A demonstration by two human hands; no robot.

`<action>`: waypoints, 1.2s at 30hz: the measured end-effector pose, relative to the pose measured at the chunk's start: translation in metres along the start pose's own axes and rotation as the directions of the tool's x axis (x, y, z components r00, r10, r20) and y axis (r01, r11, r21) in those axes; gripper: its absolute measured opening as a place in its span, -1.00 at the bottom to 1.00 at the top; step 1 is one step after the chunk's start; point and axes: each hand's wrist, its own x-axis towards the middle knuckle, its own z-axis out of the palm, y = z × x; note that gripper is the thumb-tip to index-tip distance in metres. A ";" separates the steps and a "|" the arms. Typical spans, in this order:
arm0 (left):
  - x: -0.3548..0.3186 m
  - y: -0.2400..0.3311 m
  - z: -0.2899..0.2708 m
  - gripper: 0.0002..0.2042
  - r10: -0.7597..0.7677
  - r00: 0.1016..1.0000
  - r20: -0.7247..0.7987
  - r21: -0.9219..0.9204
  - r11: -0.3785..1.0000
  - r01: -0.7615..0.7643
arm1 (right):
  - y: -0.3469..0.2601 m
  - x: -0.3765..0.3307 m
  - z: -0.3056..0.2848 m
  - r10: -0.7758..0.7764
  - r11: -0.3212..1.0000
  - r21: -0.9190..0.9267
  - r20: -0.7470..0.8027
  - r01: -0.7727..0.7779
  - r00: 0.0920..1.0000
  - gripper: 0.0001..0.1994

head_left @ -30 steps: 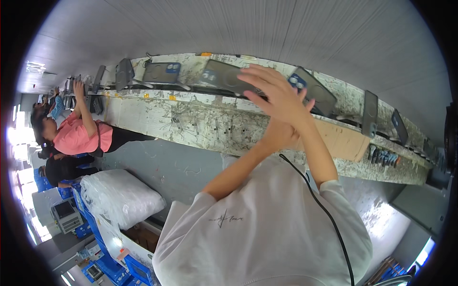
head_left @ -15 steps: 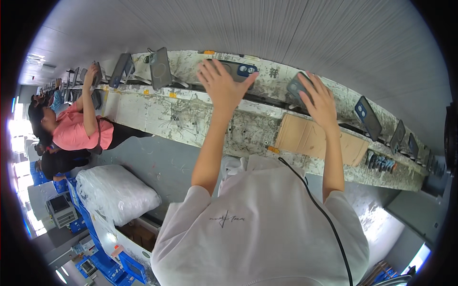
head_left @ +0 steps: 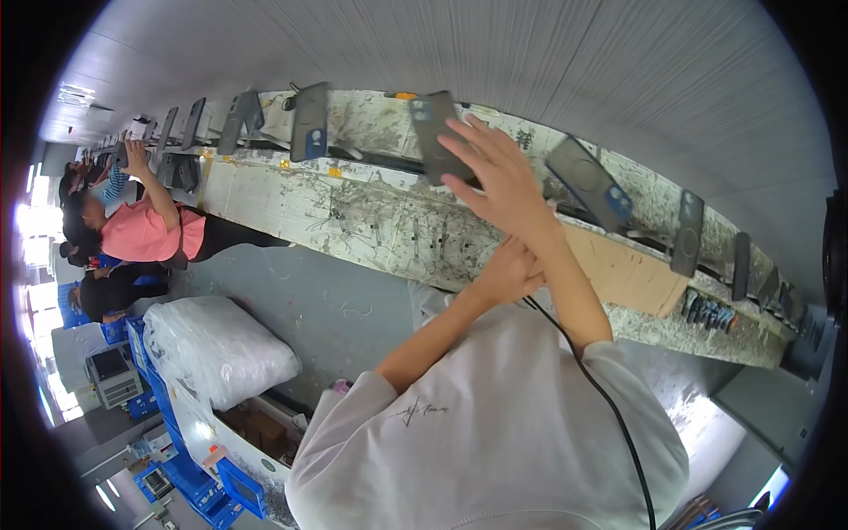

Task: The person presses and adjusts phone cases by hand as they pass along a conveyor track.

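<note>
Your hands at the line of dark phone cases

Your right hand (head_left: 495, 181) is raised with its fingers spread, its fingertips touching the dark phone case (head_left: 437, 132) that stands tilted on the rail (head_left: 371, 159). Your left hand (head_left: 512, 274) sits just below that case, behind your right forearm; I cannot tell whether it is spread or closed. More cases stand along the rail on both sides of the touched one, among them one with a blue patch (head_left: 311, 122) to its left and another (head_left: 590, 184) to its right. Far along the rail to the left, a person in pink (head_left: 141, 231) reaches up to it. Below the rail lies a white bag (head_left: 216, 349).
</note>
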 end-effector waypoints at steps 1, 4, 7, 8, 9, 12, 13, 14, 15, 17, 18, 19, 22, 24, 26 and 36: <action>-0.027 -0.016 -0.004 -0.43 -0.028 1.000 -0.012 -0.063 0.998 0.027 | 0.003 0.009 0.019 -0.004 0.983 -0.183 0.020 0.007 1.000 -0.37; -0.040 -0.022 -0.078 -0.75 -0.088 0.966 -0.242 0.056 0.993 0.105 | 0.041 0.000 0.041 0.073 0.900 -0.433 0.048 -0.045 0.996 -0.18; -0.004 -0.065 -0.167 -0.72 0.076 0.852 -0.517 0.376 0.915 0.147 | 0.057 -0.022 0.021 0.294 0.808 -0.544 0.041 -0.226 0.955 -0.20; 0.017 -0.073 -0.190 -0.66 0.111 0.830 -0.546 0.428 0.889 0.163 | 0.056 -0.031 0.007 0.299 0.804 -0.548 0.039 -0.230 0.953 -0.20; 0.038 -0.079 -0.200 -0.54 0.096 0.841 -0.532 0.525 0.817 0.239 | 0.053 -0.037 -0.004 0.341 0.790 -0.555 0.043 -0.261 0.939 -0.21; 0.067 -0.128 -0.191 -0.20 0.050 0.915 -0.400 0.671 0.696 0.256 | 0.057 -0.056 -0.036 0.402 0.783 -0.526 0.020 -0.332 0.915 -0.21; 0.073 -0.132 -0.179 -0.02 0.005 0.963 -0.268 0.724 0.661 0.198 | 0.060 -0.065 -0.049 0.429 0.792 -0.482 0.002 -0.375 0.903 -0.22; 0.076 -0.135 -0.167 -0.02 0.009 0.963 -0.269 0.718 0.668 0.194 | 0.067 -0.077 -0.064 0.431 0.786 -0.491 -0.002 -0.377 0.902 -0.22; 0.085 -0.132 -0.150 0.06 -0.073 0.977 -0.201 0.718 0.667 0.198 | 0.076 -0.092 -0.079 0.471 0.777 -0.443 -0.061 -0.447 0.880 -0.22; 0.097 -0.110 -0.125 0.15 -0.190 0.978 -0.089 0.691 0.696 0.198 | 0.071 -0.106 -0.095 0.494 0.764 -0.364 -0.203 -0.533 0.846 -0.27; 0.100 -0.096 -0.113 0.15 -0.188 0.978 -0.090 0.688 0.698 0.197 | 0.059 -0.103 -0.102 0.493 0.762 -0.367 -0.204 -0.533 0.846 -0.27; 0.102 -0.085 -0.100 0.16 -0.166 0.984 -0.067 0.699 0.696 0.165 | 0.046 -0.095 -0.104 0.436 0.828 -0.268 -0.243 -0.492 0.866 -0.30; 0.105 -0.044 -0.068 0.13 -0.072 0.996 -0.056 0.660 0.745 0.091 | 0.006 -0.057 -0.084 0.303 0.944 -0.039 -0.292 -0.328 0.907 -0.43; 0.090 -0.025 -0.059 0.10 0.006 0.998 -0.070 0.604 0.796 0.038 | -0.018 -0.026 -0.057 0.254 0.967 0.033 -0.265 -0.254 0.930 -0.49; 0.061 -0.009 -0.048 0.00 0.055 0.998 -0.031 0.400 0.916 -0.038 | -0.033 -0.001 -0.027 0.233 0.971 0.013 -0.271 -0.239 0.934 -0.57; -0.058 -0.026 -0.129 -0.76 -0.102 0.992 -0.071 0.150 0.982 0.111 | 0.015 0.007 0.070 0.186 0.891 -0.378 -0.198 -0.250 0.962 -0.28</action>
